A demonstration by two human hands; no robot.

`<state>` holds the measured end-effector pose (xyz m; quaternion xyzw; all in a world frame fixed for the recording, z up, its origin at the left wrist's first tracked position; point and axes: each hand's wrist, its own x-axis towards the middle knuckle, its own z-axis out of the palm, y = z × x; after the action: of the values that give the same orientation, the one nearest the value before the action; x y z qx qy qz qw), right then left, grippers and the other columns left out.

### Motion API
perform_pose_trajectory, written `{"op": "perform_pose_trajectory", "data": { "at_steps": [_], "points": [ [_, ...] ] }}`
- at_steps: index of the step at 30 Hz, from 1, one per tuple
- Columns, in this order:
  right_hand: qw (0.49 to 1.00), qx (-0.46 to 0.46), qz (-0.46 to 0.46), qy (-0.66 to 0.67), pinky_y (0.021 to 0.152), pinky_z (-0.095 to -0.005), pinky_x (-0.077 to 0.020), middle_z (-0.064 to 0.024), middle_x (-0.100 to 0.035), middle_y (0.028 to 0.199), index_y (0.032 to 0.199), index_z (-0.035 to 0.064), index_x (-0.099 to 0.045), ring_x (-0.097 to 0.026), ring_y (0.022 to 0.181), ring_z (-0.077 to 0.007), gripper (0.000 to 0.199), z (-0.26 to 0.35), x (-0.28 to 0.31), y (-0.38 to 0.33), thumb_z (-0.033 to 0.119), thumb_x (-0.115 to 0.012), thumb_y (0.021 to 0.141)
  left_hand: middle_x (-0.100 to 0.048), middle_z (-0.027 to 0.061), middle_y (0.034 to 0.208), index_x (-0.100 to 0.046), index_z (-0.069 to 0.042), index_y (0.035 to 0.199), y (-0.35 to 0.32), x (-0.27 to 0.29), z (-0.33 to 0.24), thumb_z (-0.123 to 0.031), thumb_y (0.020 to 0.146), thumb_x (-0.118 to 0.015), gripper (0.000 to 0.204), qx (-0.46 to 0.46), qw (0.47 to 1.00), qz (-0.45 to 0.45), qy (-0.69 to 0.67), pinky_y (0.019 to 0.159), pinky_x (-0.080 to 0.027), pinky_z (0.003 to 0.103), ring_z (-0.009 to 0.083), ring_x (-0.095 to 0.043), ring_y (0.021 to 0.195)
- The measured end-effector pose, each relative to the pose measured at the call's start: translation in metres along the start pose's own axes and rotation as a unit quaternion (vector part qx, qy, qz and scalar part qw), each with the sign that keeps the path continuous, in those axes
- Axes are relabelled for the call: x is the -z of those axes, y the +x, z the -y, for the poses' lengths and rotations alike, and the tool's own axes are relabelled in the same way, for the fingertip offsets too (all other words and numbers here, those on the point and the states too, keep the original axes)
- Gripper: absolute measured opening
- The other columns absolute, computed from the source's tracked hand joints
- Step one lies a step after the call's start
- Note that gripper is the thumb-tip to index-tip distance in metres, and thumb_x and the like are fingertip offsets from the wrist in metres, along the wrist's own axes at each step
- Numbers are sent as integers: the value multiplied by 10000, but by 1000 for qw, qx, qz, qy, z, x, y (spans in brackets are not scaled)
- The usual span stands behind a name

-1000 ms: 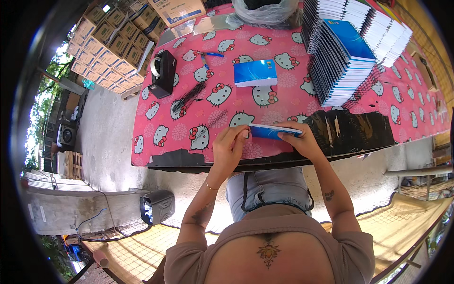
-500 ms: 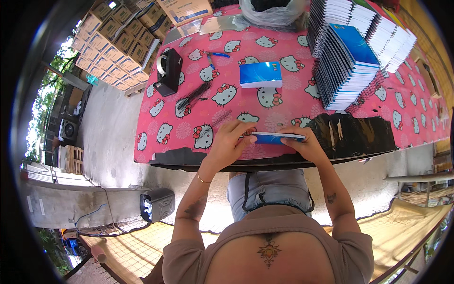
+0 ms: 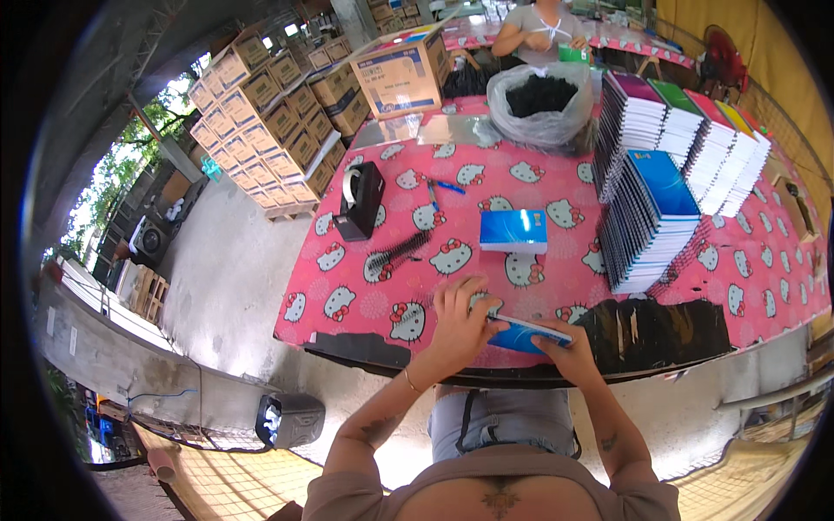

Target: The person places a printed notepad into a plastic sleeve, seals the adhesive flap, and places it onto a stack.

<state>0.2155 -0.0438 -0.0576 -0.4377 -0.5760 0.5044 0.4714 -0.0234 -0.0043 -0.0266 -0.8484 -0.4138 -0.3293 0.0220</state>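
Observation:
At the near edge of the table I hold a small blue-covered notebook (image 3: 519, 337), tilted so its pale long edge faces up. My right hand (image 3: 566, 349) grips its right end, thumb across the blue cover. My left hand (image 3: 460, 319) is at its left end, thumb and forefinger closed about the corner, other fingers raised and bent. A thin dark coil seems to lie beside my left hand, but it is too faint to make out. Beyond my hands lies a small stack of blue notebooks (image 3: 512, 227). Left of that is a bundle of black binding coils (image 3: 401, 250).
Tall stacks of spiral notebooks (image 3: 653, 217) stand at the right. A black tape dispenser (image 3: 359, 204) and pens (image 3: 447, 186) lie left. Farther back are a plastic bag of black material (image 3: 540, 100), a carton (image 3: 401, 80) and another person (image 3: 540, 33). Torn black covering (image 3: 651, 334) lines the near edge.
The view has tipped up, showing more of the far side and a person there. My left hand's fingers have lifted slightly at the notebook's left end; my right hand keeps its grip.

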Motion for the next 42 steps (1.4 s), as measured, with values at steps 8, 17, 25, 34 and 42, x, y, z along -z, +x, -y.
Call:
{"op": "perform_pose_trajectory", "data": {
  "at_steps": [8,17,25,34,42],
  "points": [
    [999,8,-51,12,837,-272,-501,-80,-711,1014,1170,-11,-699,-621,909,-115,259,-11,-11,-8,69,-698,924,-536,149,1385,-548,-23,1339,-33,-27,-19,-374,966,-580,514,41,994,62,75,1139,-127,683,378,-420,1362],
    [998,2,-35,43,795,-265,-510,-49,-698,988,1179,-17,-685,-620,885,-103,293,1,-17,-8,104,-725,914,-674,37,992,-638,-113,1013,8,6,11,-186,914,-682,131,-2,991,47,-127,1155,-256,581,251,-654,990],
    [997,-20,-47,52,733,-251,-498,-34,-685,943,1186,-10,-690,-596,818,-87,316,9,-16,-8,130,-736,906,-623,102,1253,-599,-88,1230,8,8,6,-359,958,-608,384,-40,995,83,49,1147,-147,680,301,-534,1263],
    [993,-85,-49,62,760,-247,-510,-40,-689,994,1171,-32,-685,-611,877,-91,303,-8,-26,-7,112,-725,908,-279,258,1592,-320,31,1513,-7,-7,-17,-632,921,-500,906,74,980,52,176,1099,-125,737,408,-252,1488],
    [991,-42,-76,104,677,-232,-490,-29,-671,948,1157,-42,-683,-585,797,-83,332,-12,-20,-5,108,-746,868,-315,246,1579,-327,12,1515,5,5,-37,-580,944,-498,840,24,991,21,132,1114,-233,665,377,-280,1485]
  ]
}}
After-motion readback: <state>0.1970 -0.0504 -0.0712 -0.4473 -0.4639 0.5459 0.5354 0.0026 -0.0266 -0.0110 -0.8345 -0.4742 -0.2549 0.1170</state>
